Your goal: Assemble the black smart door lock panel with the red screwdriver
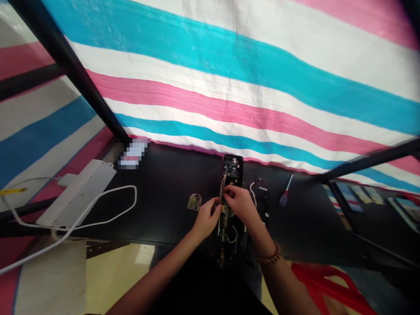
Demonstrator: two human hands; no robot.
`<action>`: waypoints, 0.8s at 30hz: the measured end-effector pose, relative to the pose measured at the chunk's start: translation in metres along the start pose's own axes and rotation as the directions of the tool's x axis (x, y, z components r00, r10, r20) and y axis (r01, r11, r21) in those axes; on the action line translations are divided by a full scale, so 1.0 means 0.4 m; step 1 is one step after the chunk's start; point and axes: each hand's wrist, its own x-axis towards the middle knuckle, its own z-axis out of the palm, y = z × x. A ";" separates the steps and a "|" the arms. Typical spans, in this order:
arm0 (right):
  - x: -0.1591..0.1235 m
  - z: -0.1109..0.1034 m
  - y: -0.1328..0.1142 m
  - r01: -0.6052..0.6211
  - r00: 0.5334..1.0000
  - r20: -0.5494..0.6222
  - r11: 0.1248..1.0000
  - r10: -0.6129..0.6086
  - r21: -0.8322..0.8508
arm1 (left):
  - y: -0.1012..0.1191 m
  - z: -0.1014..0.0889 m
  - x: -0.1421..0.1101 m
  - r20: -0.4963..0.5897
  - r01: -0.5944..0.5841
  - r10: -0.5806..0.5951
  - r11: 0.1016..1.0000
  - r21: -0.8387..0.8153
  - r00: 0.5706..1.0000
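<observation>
A long black device casing (233, 179) lies opened in front of me, with a green circuit board (230, 166) near its far end and white wires (232, 236) along its inside. My left hand (207, 217) is closed at the casing's left edge, thumb and fingers gripping there. From the right, my right hand (241, 202) reaches over the casing, its fingertips pinched together among the wires. What sits between those right fingertips is too small to tell. Left of the casing rests a small metal plate-like part (194, 201).
Right of the casing lies another black part (262, 197) with a white cable. Farther right is a screwdriver (286, 192) on the black table (164, 175). A white power strip (78, 192) with looped cable stands left. Striped sheeting (229, 78) hangs behind; a red stool (331, 284) is below right.
</observation>
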 end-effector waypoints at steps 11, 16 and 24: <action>0.006 -0.007 -0.011 -0.003 0.996 0.091 0.994 0.014 -0.112 | 0.000 0.005 -0.004 0.004 -0.009 0.009 1.000 0.003 1.000; 0.010 -0.015 -0.018 -0.016 0.995 0.099 0.992 0.029 -0.127 | -0.007 0.006 -0.006 0.018 -0.006 0.006 1.000 0.007 1.000; 0.012 -0.018 -0.031 -0.081 0.987 0.108 0.957 0.115 -0.280 | -0.009 0.007 -0.007 0.025 -0.021 0.021 1.000 0.016 0.999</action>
